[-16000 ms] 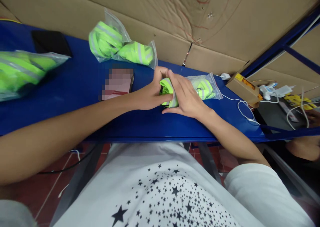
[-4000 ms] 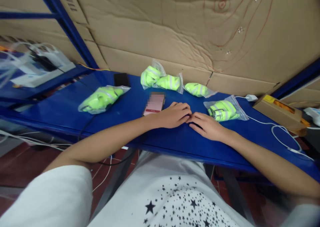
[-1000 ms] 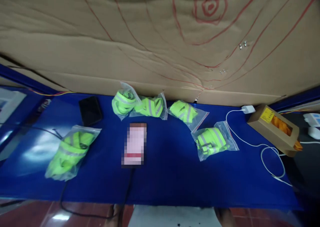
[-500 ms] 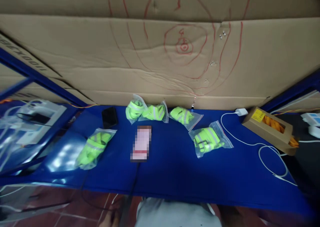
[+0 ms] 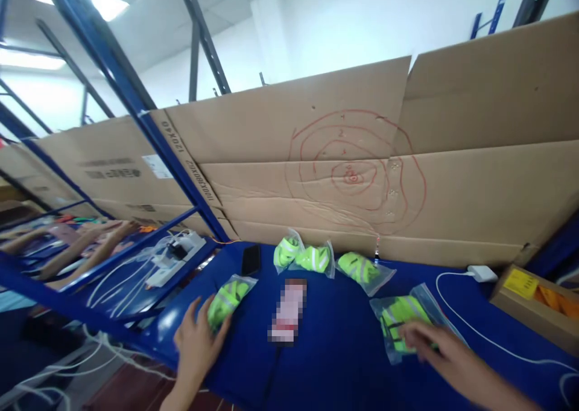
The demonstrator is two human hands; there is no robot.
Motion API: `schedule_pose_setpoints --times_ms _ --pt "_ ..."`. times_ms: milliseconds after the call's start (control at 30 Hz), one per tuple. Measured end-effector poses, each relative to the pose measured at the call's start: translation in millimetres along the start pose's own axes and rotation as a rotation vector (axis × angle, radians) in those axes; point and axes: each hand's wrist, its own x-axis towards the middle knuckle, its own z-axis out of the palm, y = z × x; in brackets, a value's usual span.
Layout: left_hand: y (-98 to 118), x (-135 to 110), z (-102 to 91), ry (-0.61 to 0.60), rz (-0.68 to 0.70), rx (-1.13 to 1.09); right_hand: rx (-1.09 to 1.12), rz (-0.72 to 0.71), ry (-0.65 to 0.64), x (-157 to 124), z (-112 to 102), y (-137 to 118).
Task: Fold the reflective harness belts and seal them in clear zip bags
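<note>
My left hand (image 5: 199, 332) is open, thumb and fingers spread around the near end of a clear zip bag (image 5: 230, 299) with a folded neon-yellow reflective strip or garment inside. Whether the fingertips press on the bag, I cannot tell. Over another such bag (image 5: 398, 317) at the right, my right hand (image 5: 427, 341) hangs with bent fingers and thumb apart, slightly blurred. Part of that bag is hidden under the fingers. Three similar bags, a left one (image 5: 288, 251), a middle one (image 5: 314, 258) and a right one (image 5: 359, 269), lie along the cardboard at the back.
Between my hands lies a phone (image 5: 288, 311) with a blurred-out screen. A black phone (image 5: 251, 260) is farther back. A white cable with a charger (image 5: 482, 273) and a cardboard box (image 5: 534, 305) sit at the right. Behind a blue frame bar (image 5: 181, 184), another person's arms (image 5: 90, 248) show.
My view has tilted up and turned left. Both hands have come up over the table, the left to the left bag and the right to the right bag.
</note>
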Motion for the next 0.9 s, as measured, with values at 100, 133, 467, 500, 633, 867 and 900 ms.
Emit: schedule_pose_setpoints --times_ms 100,133,467,500,633,867,900 --pt "21 36 20.1 -0.27 -0.064 -0.008 -0.227 -0.18 0.19 41 8 44" --pt "22 44 23.4 -0.306 -0.086 -0.015 -0.255 -0.173 0.245 47 12 56" --pt "76 39 -2.9 0.017 0.139 -0.553 -0.14 -0.192 0.227 44 11 15" --pt "94 39 -1.7 0.0 0.323 -0.626 -0.045 -0.142 0.182 57 10 -7" --pt "177 62 -8.2 -0.114 1.03 -0.694 0.377 0.1 -0.237 135 4 -85" --pt "248 111 -26.2 -0.07 0.974 -0.718 0.695 0.265 -0.096 219 -28 -107" --pt "249 112 -24.2 -0.097 0.994 -0.714 0.723 0.272 -0.104 218 -31 -106"
